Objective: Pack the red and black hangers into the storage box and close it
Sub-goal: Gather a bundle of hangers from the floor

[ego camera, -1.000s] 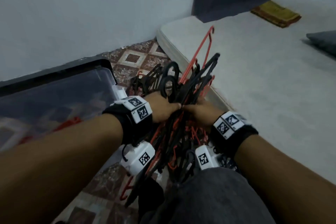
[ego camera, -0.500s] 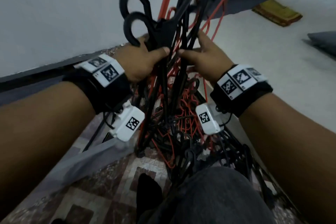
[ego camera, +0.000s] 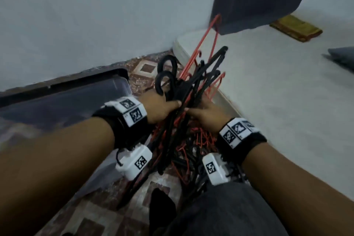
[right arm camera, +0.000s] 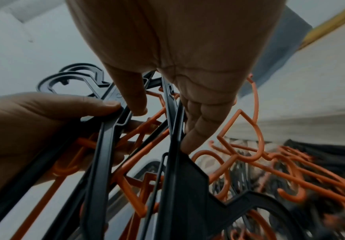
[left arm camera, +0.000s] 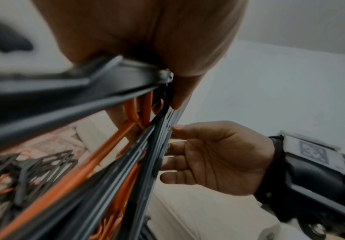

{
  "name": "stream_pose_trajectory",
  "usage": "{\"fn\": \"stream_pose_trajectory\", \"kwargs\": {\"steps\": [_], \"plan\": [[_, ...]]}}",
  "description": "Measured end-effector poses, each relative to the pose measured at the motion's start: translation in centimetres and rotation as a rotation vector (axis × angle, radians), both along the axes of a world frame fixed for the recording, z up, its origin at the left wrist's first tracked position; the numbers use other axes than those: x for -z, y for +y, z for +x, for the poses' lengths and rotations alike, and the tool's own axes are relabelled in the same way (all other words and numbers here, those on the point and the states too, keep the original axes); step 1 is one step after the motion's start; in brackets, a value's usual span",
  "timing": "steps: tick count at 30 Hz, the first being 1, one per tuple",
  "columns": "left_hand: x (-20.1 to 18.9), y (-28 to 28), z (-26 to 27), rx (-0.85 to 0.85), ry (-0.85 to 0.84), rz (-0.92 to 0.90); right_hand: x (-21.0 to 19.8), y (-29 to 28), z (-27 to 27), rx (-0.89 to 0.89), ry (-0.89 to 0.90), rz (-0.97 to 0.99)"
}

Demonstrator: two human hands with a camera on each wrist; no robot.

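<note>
Both hands (ego camera: pixel 162 105) (ego camera: pixel 207 114) around the tangled hanger bundle (ego camera: pixel 183 101).

head cam: worn high, looks forward and down past both forearms; wide view taking in the tiled floor (ego camera: pixel 107 214), wall (ego camera: pixel 86 15) and mattress (ego camera: pixel 277 101).
left wrist cam: under the left hand (left arm camera: pixel 146 37), facing along the palm; very close, palm fills the top of frame, hanger bundle (left arm camera: pixel 97 162) blurred just in front.
right wrist cam: under the right hand (right arm camera: pixel 177 48), facing along its fingers; equally close, looking leftward across the bundle.
shared, all three: the bundle of hangers (ego camera: pixel 182 105) between the hands.
cross-view: left wrist cam sees the right hand (left arm camera: pixel 218 155); right wrist cam sees the left hand (right arm camera: pixel 29 134).
</note>
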State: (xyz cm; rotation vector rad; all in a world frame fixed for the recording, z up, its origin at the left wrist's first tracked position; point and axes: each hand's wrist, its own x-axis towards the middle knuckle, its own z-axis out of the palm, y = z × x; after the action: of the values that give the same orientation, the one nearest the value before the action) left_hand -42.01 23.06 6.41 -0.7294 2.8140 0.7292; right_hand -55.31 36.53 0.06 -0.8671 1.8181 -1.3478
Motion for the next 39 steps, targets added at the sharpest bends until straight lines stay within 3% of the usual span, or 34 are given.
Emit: {"fn": "stream_pose_trajectory", "kwargs": {"steps": [2, 7, 10, 14, 18, 25, 29, 32, 35, 37, 39], "plan": [[2.3, 0.7, 0.0, -0.008, -0.034, -0.021, 2.3, -0.3, -0.1, -0.033, -0.029, 0.050], [7.0, 1.3, -0.3, -0.331, 0.092, 0.251, 5.7, -1.8, -1.1, -0.102, 0.002, 0.226], [7.8, 1.2, -0.5, -0.427, 0.185, 0.321, 6.3, -2.4, -1.3, -0.098, 0.088, 0.069], [7.2, 0.0, -1.4, -0.388, 0.418, 0.279, 5.0, -3.4, -2.7, -0.042, 0.090, -0.179], [7.4, -0.4, -2.5, -0.480, 0.482, 0.517, 3.8, -3.3, -2.2, -0.045, 0.120, -0.152], [8.2, -0.6, -1.6, -0.414, 0.624, 0.527, 2.6, -3.2, 0.6, -0.122, 0.264, -0.075], [7.6, -1.2, -1.1, -0.395, 0.728, 0.497, 2.7, -3.1, 0.5, -0.138, 0.262, -0.096], [7.3, -2.2, -0.8, -0.439, 0.733, 0.501, 3.1, -2.8, -0.9, 0.006, 0.313, -0.124], [6.6, -3.0, -0.5, -0.445, 0.707, 0.551, 4.5, -2.2, -3.7, 0.384, 0.251, -0.146], [6.4, -3.5, -0.4, -0.451, 0.691, 0.554, 5.4, -1.2, -6.2, 0.664, 0.245, -0.031], [6.3, -3.7, -0.3, -0.453, 0.686, 0.588, 6.5, -0.1, -8.4, 0.712, 0.293, 0.196]]}}
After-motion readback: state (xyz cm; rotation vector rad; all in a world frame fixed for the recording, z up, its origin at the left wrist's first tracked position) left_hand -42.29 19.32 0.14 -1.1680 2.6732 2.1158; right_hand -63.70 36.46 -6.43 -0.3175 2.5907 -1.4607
